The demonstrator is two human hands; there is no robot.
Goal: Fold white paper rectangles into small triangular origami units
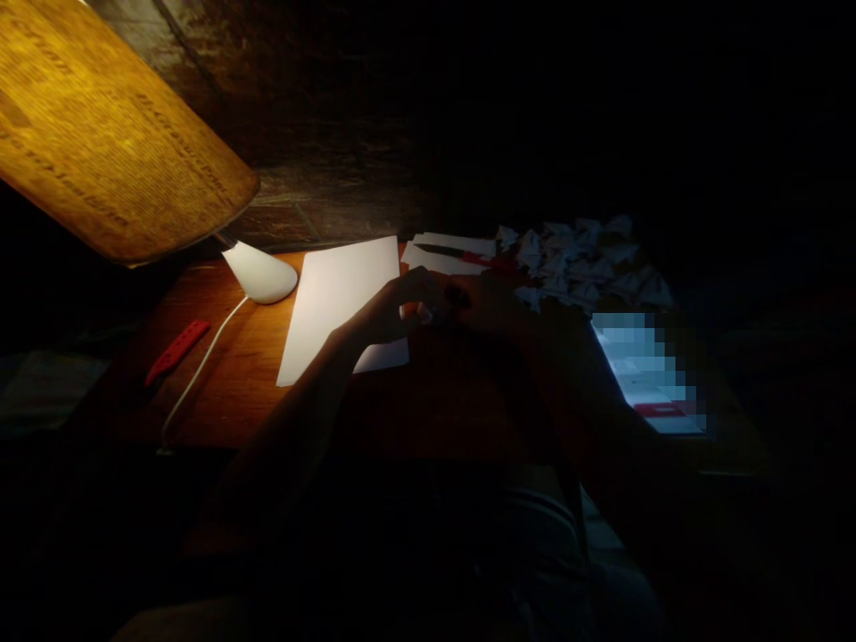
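Observation:
Over the middle of the wooden table, my left hand (394, 308) is curled with its fingertips round a small folded piece of white paper (425, 312). My right hand (482, 299) meets it from the right, closed at the same paper, though deep shadow hides much of its fingers. Beneath my left wrist lies a large white sheet of paper (341, 294). Just beyond the hands are more white paper pieces (458, 242), with a red-handled tool (478, 259) with a dark blade lying across them. Many small folded paper shapes (575, 259) are heaped behind my right hand.
A lamp with a yellow printed shade (127, 134) leans in at upper left; its white base (264, 272) stands on the table (220, 374). Its white cord (201, 374) runs to the front edge. A red-handled object (177, 350) lies left. A lit screen (642, 379) is at right.

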